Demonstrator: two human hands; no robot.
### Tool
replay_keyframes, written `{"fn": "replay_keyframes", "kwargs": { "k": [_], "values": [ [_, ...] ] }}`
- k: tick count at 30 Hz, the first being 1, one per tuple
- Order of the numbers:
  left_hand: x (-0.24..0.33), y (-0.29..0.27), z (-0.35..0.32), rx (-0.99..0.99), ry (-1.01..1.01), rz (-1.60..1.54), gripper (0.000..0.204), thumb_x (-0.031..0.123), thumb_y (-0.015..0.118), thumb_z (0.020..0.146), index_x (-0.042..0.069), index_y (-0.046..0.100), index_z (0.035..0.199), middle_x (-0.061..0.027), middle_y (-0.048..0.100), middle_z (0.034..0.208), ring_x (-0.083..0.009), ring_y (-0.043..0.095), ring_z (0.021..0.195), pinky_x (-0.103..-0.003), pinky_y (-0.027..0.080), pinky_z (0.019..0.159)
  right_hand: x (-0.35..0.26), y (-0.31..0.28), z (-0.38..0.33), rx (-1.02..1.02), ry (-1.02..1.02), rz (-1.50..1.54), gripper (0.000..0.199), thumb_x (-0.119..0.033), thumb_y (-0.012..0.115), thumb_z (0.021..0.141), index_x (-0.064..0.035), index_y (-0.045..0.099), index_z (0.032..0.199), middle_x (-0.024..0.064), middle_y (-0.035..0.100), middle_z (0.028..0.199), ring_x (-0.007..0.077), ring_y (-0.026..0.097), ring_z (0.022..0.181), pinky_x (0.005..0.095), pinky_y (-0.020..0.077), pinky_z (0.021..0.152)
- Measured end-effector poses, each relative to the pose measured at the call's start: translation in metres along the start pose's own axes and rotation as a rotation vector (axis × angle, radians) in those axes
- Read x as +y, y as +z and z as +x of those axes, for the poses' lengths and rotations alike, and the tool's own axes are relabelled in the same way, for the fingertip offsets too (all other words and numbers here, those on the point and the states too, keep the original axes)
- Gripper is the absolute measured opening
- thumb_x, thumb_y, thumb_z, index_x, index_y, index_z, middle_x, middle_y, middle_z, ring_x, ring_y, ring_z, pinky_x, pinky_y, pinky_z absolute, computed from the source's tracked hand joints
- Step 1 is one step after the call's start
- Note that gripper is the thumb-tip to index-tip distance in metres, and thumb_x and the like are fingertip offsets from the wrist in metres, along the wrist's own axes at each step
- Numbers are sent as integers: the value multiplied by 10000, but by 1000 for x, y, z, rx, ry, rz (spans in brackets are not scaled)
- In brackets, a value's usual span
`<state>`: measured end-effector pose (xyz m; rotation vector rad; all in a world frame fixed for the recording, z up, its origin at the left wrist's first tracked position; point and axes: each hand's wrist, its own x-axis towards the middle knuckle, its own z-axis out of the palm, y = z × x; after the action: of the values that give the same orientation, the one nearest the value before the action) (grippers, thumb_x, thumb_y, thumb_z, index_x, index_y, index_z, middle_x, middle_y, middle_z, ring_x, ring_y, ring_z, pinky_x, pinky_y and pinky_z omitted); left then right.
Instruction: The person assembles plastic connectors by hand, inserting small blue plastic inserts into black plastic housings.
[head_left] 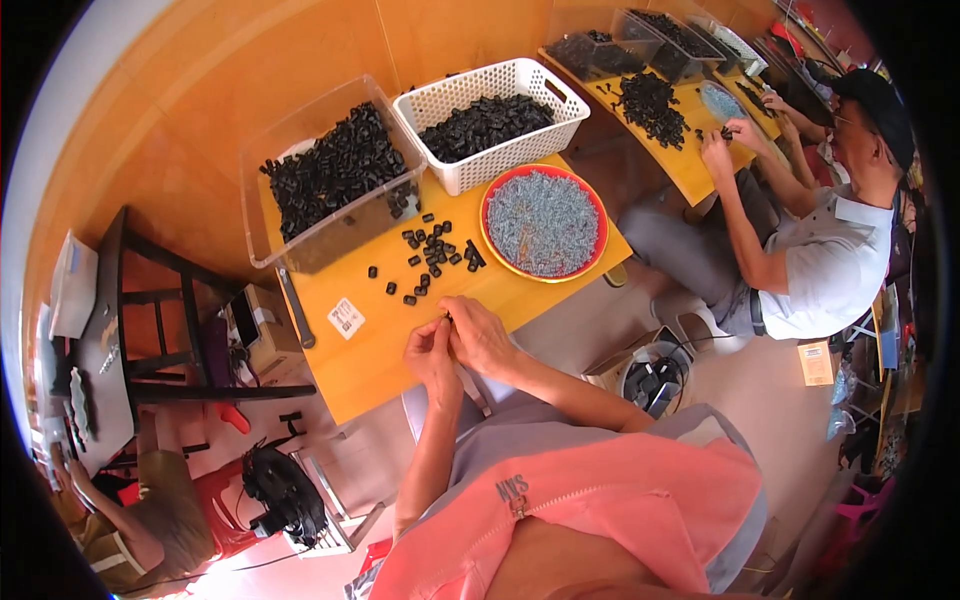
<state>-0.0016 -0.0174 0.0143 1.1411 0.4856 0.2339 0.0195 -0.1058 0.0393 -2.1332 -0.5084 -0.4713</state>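
My left hand (430,350) and my right hand (478,335) meet over the near edge of a small wooden table (370,360), fingertips pinched together on a tiny black part that is barely visible between them. Just beyond my hands lie several loose small black plastic parts (430,255). A red round bowl (544,223) full of small silver screws sits to the right of them. Behind stand a clear plastic bin (330,175) and a white lattice basket (490,120), both holding black parts.
A person in a white shirt and dark cap (830,230) works at a second wooden table (670,120) at the right, with piles and bins of black parts. A dark stool (170,330) stands left. Another person (150,520) sits at lower left.
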Motion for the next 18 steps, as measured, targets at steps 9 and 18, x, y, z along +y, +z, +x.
{"fn": "replay_keyframes", "kwargs": {
  "k": [9,18],
  "values": [
    [-4,3,-3,-67,70,-14,169,123,544,864,9,528,988,-25,559,834,-65,524,669,-181,419,587,11,-4,6,-47,3,56,343,67,572,660,-8,449,971,162,523,845,350,539,767,400,442,631],
    [0,-2,-7,-58,41,-117,230,167,491,900,-3,482,1053,-63,532,933,-120,556,774,-222,458,691,19,-10,2,-95,44,96,291,53,599,660,-14,476,915,133,512,794,298,546,675,376,441,586]
  ]
}}
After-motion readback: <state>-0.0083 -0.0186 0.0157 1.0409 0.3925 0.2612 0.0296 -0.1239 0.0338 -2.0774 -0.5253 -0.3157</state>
